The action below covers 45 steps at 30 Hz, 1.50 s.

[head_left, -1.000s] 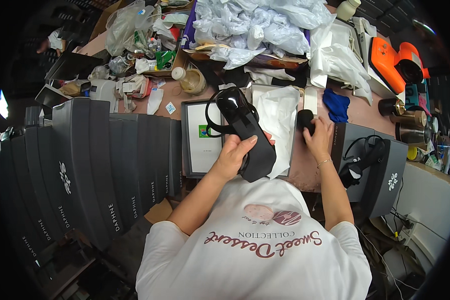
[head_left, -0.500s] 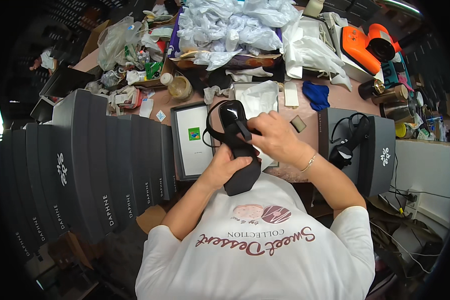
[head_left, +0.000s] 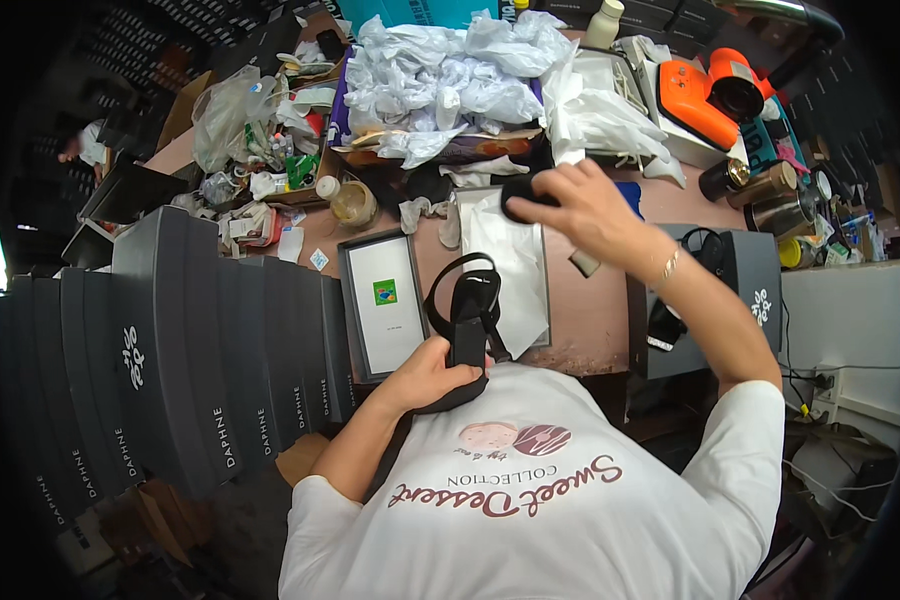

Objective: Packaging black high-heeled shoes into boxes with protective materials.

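Observation:
My left hand (head_left: 430, 378) is closed around a black block-heeled sandal (head_left: 468, 340), held close to my shirt with its ankle strap looping up and away from me. Beyond it, my right hand (head_left: 592, 212) is raised over the far end of an open shoe box (head_left: 542, 320) lined with white tissue paper (head_left: 505, 270). Between its thumb and fingers is a dark rounded pad (head_left: 519, 200), whose exact kind I cannot make out. To the left lies a grey box lid (head_left: 346, 300) with a white inside and a small green picture card (head_left: 384, 292).
Grey shoe boxes (head_left: 170, 350) stand in a row at left. Another black sandal (head_left: 667, 322) lies on a grey box (head_left: 740, 300) at right. Across the back are a box of crumpled white plastic (head_left: 450, 80), a jar (head_left: 353, 203), an orange device (head_left: 700, 100) and a partly hidden blue cloth (head_left: 630, 198).
My right hand has left the sandal and moved away, up and to the right, and now has a dark pad in its fingers. The left hand has drawn the sandal closer and lower.

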Motion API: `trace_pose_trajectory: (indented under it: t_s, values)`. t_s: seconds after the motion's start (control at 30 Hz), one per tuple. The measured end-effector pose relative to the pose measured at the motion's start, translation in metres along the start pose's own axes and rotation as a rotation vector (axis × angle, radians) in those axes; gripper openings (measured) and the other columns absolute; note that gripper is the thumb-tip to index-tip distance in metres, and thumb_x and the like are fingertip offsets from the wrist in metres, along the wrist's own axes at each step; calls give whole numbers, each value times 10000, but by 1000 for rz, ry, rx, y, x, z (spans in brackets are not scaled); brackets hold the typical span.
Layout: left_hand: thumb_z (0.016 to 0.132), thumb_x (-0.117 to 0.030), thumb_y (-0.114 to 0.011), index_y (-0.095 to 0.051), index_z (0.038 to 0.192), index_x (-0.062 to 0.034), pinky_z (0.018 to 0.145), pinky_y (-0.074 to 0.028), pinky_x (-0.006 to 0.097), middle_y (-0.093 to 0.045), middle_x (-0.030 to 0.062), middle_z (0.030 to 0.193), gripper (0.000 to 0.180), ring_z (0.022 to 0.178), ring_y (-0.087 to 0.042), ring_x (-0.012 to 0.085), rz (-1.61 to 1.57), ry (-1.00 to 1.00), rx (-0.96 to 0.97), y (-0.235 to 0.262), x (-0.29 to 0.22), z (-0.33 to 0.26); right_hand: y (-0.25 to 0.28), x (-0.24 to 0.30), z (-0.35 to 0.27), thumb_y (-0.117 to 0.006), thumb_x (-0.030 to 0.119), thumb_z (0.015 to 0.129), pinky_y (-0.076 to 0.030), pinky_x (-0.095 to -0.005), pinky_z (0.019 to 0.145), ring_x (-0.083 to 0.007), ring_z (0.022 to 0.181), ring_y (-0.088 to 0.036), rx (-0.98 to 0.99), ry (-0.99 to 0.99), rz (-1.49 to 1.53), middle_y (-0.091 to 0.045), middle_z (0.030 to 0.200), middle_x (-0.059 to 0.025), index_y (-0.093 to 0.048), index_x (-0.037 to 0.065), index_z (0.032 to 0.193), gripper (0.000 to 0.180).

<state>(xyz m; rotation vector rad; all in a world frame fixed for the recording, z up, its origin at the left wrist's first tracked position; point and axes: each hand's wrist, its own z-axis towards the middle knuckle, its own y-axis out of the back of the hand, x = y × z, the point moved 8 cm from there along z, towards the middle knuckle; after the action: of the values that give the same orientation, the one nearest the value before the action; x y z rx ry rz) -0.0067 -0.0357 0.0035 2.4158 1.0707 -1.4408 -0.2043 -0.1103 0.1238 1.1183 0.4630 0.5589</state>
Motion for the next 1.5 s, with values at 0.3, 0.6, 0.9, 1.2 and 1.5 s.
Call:
trace_pose_trajectory:
  t_s: [0.3,0.6,0.9,1.2,1.5]
  values:
    - [787,11,-636,-565,1095,33,841,-518,335,-663,130,1001,317,922,-653,208,-198,-16,40,17,-1,-3,-10,18,4,-565,107,770,-419,-356,730,-197,872,-547,10,-64,268,-551,920,-39,-665,158,1057,309]
    - [704,-60,-651,-564,1051,53,747,-564,427,-657,206,909,375,811,-676,314,-433,-105,58,55,-1,-5,-74,46,-98,-588,13,809,-443,-353,794,-252,888,-561,-105,-684,472,-563,999,-98,-580,60,1231,425]
    - [759,-80,-670,-543,1092,37,741,-567,397,-666,176,909,375,805,-682,273,-399,64,222,28,1,10,-3,99,-73,-620,-35,755,-474,-363,780,-283,897,-563,-453,-735,630,-544,1018,-126,-587,62,1233,489]
    - [779,-49,-673,-580,1054,69,723,-566,361,-677,175,919,313,794,-679,261,-85,10,226,-4,5,6,-40,61,-70,-609,31,752,-402,-362,729,-235,850,-534,-357,-723,293,-564,937,-59,-646,136,1137,401]
    - [751,-35,-661,-561,1057,72,691,-580,381,-673,184,878,339,759,-683,276,-195,62,36,26,16,-1,-79,59,-76,-608,21,742,-429,-371,717,-269,846,-550,-168,-666,327,-571,959,-81,-643,119,1102,374]
